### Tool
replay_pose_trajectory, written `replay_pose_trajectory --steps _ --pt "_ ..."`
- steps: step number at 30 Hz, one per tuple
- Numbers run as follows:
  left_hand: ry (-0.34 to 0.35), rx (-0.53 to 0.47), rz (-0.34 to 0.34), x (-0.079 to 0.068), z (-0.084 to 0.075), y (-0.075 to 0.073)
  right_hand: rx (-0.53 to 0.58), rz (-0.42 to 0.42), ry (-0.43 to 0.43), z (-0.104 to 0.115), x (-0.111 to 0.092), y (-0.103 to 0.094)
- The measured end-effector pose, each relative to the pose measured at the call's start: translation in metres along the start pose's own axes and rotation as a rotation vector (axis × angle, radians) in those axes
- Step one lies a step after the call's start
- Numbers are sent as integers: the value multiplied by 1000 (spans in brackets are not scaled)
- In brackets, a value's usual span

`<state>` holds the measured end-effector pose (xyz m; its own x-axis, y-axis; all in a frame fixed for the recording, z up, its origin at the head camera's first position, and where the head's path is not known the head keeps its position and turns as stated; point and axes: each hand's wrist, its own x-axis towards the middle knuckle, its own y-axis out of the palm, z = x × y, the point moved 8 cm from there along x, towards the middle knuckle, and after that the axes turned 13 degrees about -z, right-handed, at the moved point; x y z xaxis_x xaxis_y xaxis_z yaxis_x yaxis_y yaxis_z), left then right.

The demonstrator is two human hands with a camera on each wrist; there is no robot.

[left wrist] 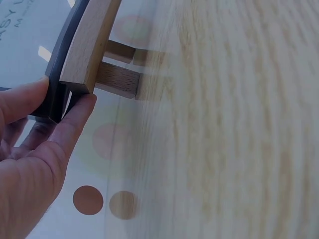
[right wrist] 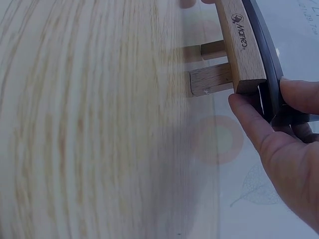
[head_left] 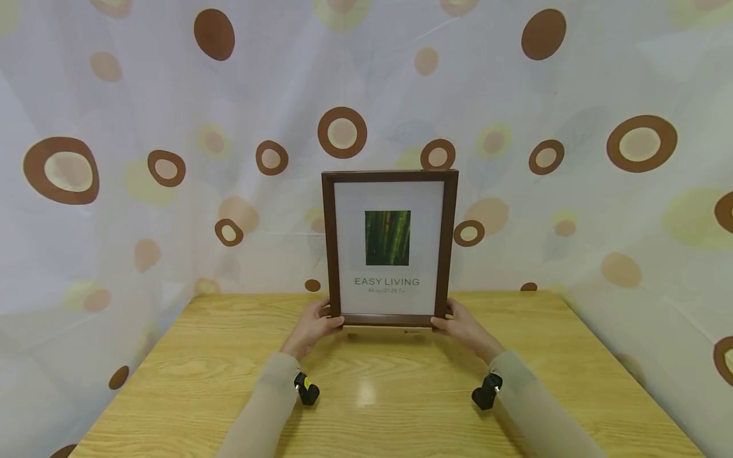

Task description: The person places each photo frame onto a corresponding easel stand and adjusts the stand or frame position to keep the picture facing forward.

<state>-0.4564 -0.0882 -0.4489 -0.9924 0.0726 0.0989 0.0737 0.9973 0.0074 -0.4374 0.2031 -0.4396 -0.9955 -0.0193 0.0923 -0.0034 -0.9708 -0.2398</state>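
A brown picture frame (head_left: 389,296) stands nearly upright, its sheet showing a green bamboo picture and the words EASY LIVING. My left hand (head_left: 314,326) grips its lower left corner, thumb on the front and fingers round behind. The lower right corner is held the same way by my right hand (head_left: 462,326). Directly below the frame's bottom edge runs the light wooden ledge (right wrist: 241,42) of a small stand, printed with a brand mark. Two short wooden feet (left wrist: 118,79) jut from under it. In both wrist views a fingertip reaches the ledge's end. The frame hides the stand's upper part.
A wood-grain table (head_left: 366,407) lies under the hands and stand. Behind it and along both sides hangs a pale curtain (head_left: 366,76) with brown rings and dots, close to the table's edges. Each sleeved wrist carries a small black camera (head_left: 487,391).
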Motion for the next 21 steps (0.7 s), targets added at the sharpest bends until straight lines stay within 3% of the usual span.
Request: replay_pose_trajectory --steps 12,17,21 --pt "6 13 15 0 2 -2 51 1 13 -4 2 0" --pt "-3 64 21 -5 0 -5 97 45 4 -7 1 2" --pt "26 127 -15 -14 -11 -11 -15 58 -2 -8 -6 -5"
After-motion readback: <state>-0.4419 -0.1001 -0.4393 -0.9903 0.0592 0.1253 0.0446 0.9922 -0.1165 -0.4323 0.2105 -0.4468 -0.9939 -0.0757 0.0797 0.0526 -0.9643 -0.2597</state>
